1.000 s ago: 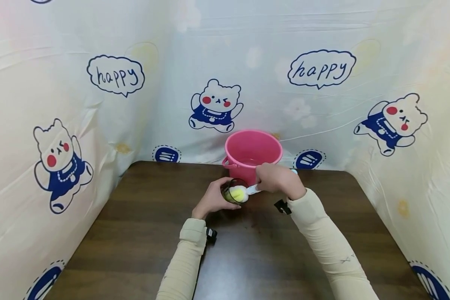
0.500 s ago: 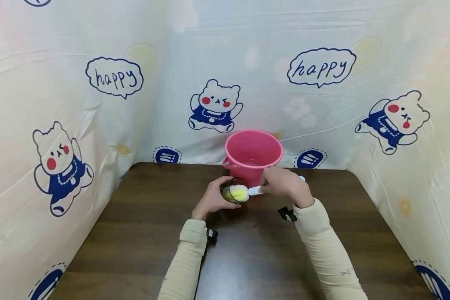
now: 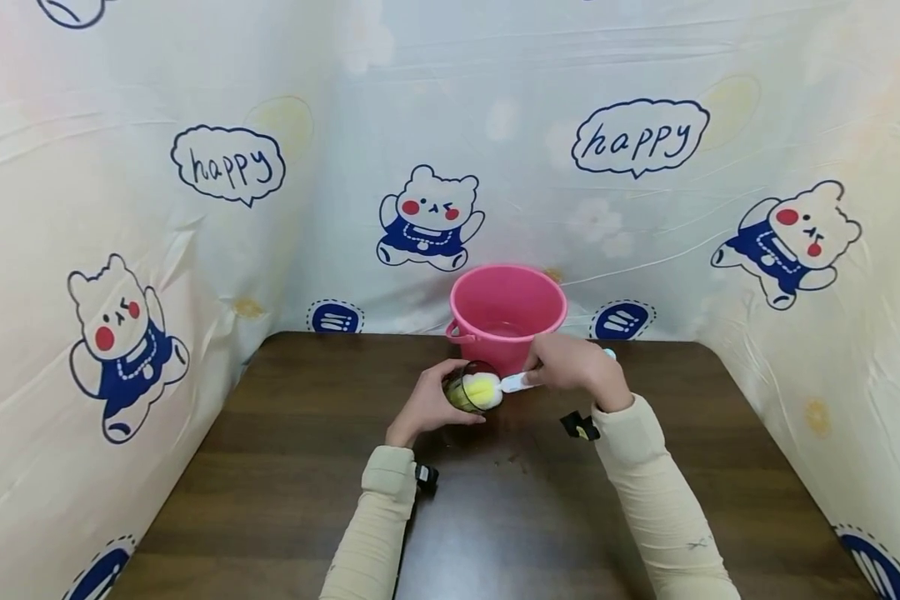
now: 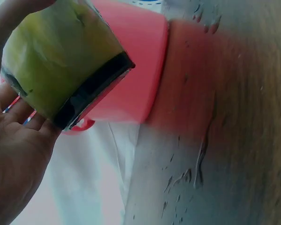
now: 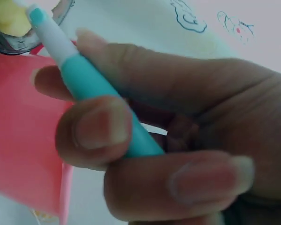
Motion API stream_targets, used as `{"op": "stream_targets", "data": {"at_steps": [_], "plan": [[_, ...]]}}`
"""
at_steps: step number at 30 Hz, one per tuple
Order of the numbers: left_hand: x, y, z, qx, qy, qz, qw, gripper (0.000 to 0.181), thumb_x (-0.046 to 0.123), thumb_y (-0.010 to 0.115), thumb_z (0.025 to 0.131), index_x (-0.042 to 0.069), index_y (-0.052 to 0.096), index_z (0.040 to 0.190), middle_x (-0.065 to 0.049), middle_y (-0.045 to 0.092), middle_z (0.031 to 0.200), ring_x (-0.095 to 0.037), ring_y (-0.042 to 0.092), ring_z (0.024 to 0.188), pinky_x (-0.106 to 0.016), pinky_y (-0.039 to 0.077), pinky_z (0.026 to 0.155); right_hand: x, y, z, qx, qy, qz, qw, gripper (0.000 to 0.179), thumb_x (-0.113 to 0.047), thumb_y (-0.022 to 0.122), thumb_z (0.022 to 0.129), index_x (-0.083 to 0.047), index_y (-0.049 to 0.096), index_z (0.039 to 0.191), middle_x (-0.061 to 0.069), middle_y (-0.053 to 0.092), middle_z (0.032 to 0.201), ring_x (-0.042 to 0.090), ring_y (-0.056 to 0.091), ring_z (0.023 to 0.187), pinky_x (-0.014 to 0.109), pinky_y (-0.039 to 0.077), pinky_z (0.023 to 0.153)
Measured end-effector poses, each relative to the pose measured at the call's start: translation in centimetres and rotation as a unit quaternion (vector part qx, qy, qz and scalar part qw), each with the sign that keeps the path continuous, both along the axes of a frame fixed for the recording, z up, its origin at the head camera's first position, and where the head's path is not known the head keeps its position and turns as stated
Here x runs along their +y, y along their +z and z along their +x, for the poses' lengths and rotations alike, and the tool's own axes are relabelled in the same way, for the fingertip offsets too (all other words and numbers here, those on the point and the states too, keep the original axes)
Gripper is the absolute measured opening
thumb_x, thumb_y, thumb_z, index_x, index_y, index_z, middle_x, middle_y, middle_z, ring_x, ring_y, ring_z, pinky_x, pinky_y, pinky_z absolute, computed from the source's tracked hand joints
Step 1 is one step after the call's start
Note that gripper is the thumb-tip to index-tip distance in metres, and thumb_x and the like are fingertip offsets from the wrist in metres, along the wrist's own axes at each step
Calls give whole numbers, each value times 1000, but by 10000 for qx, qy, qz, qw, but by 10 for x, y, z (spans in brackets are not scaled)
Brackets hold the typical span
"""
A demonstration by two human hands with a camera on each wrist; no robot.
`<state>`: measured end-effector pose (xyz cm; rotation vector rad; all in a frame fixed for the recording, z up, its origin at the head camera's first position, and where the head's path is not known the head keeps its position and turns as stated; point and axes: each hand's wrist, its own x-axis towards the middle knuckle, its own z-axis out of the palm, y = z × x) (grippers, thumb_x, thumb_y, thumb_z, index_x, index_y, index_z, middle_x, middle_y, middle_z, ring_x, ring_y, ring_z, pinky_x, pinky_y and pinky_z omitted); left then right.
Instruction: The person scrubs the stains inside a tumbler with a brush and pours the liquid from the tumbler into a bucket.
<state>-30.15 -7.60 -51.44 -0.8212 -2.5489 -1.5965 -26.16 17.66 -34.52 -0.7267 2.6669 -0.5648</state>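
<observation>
My left hand (image 3: pixel 426 406) grips a tinted glass (image 4: pixel 60 51), tilted with its mouth toward the right. In the glass sits the yellow and white sponge head (image 3: pixel 484 389) of a cup brush, partly showing at the mouth. The fingers of my right hand (image 3: pixel 576 367) are curled round the brush's teal and white handle (image 5: pixel 98 84). Seen from the left wrist, the glass's thick dark base faces the camera and yellow-green shows through its wall. Both hands are above the table, just in front of a pink bucket (image 3: pixel 487 352).
The bucket stands at the table's back edge, its handle lug on the left. Wet drops and streaks (image 4: pixel 201 159) lie on the dark wooden table (image 3: pixel 285 467). A printed cloth (image 3: pixel 525 192) hangs behind and at both sides.
My right hand has moved a little to the right, with the sponge head slightly farther toward the glass's mouth. The left hand keeps its hold on the glass, nearly still.
</observation>
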Motion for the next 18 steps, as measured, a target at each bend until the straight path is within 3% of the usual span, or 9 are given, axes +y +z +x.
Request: {"op": "stream_targets", "data": {"at_steps": [4,7,13,18], "plan": [[4,1,1,-58,33,28,10000,87,26,100,61,17,60,137,4,63,132,-17,58,119,-42,51,103,0,2,-2,219,-328,407,9984,54,-14,70,96,-18,38,53,-5,28,52,9,31,46,22,25,47],[5,1,2,-91,46,-52,9999,88,27,100,61,16,59,138,3,63,133,-16,58,119,-40,51,103,-3,2,3,88,-606,558,9966,49,-15,73,95,-16,42,57,-4,33,53,11,37,48,23,28,47],[3,1,3,-68,48,-97,9999,89,28,100,61,14,58,138,1,63,132,-21,59,118,-43,53,102,-4,6,7,-273,-436,205,9985,49,-12,71,95,-14,44,54,-3,40,49,12,44,45,23,29,48],[2,4,3,-43,126,-98,9999,91,26,101,60,14,58,139,0,63,133,-20,59,117,-43,52,102,-4,4,7,-134,-618,320,9975,53,-13,68,98,-16,41,52,-3,41,48,11,43,44,23,28,47]]}}
